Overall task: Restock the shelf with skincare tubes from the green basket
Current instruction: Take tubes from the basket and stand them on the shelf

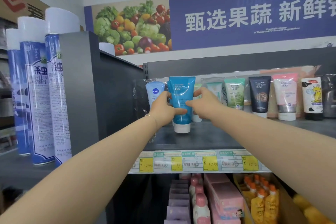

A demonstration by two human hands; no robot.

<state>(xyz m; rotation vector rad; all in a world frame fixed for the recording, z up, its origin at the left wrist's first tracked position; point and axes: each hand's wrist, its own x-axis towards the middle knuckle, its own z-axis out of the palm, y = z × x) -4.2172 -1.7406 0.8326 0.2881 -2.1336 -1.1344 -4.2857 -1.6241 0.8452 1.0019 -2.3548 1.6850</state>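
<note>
- A blue banner (236, 20) with white Chinese lettering and a picture of fruit and vegetables ran along the wall above the shelving.
- The dark grey shelf (209, 138) filled the middle of the view, with a tall side panel at its left end.
- Three tall blue-and-white spray cans (39, 96) with white caps stood upright to the left of that panel, close together.
- On the level below were pink-capped bottles (199, 203), pink boxes (225, 198) and orange pouches (261, 203), packed in rows.
- Both bare forearms reached up and forward to the left part of the shelf.
- The left hand (163, 109) gripped the blue tube (181, 100) from its left edge, thumb laid across the front, fingers curled behind.
- The right hand (204, 101) gripped the same tube from its right edge, thumb on the front, fingers wrapped round the side.
- The blue tube stood upright, white cap down, at the front of the shelf board; whether the cap touched the board could not be told.
- Just behind it on the left stood a pale Nivea tube (154, 92).
- To the right, further back, a row stood cap down: a green tube (234, 94), a navy tube (259, 94), a pink tube (285, 96) and a white tube with a cartoon (312, 96).
- Yellow-and-white price labels (200, 162) lined the shelf's front edge.
</note>
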